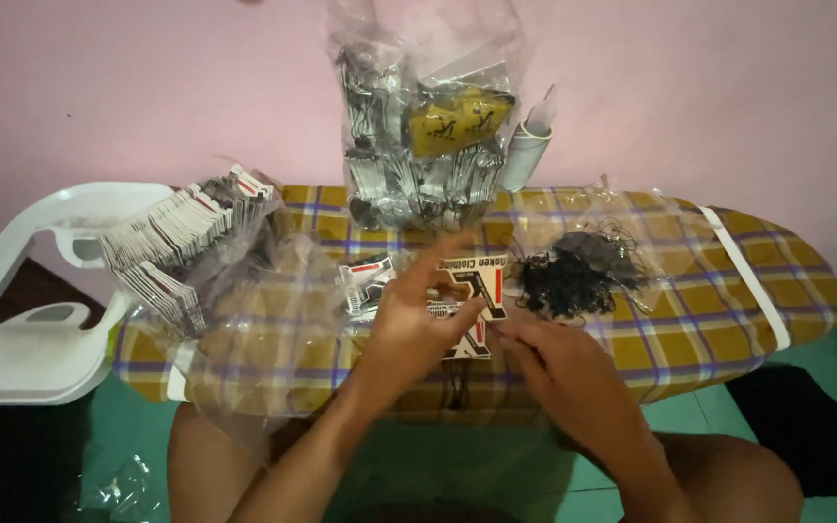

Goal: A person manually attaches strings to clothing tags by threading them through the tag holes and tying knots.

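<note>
My left hand point(417, 324) holds a white, red and black paper hang tag point(477, 281) over the checked ironing board point(709, 300); its forefinger sticks up. My right hand point(559, 373) meets the tag's lower edge, fingers pinched there, probably on a thin black string that I cannot make out. Just beyond lies a heap of black string loops point(573, 271) on clear plastic. More tags point(365, 281) lie left of my left hand.
A tall clear bag point(428, 136) of tags and a yellow packet stands at the back against the pink wall. A fanned stack of tags point(181, 247) in plastic lies left, beside a white plastic stand point(21, 320). Green floor and my knees show below.
</note>
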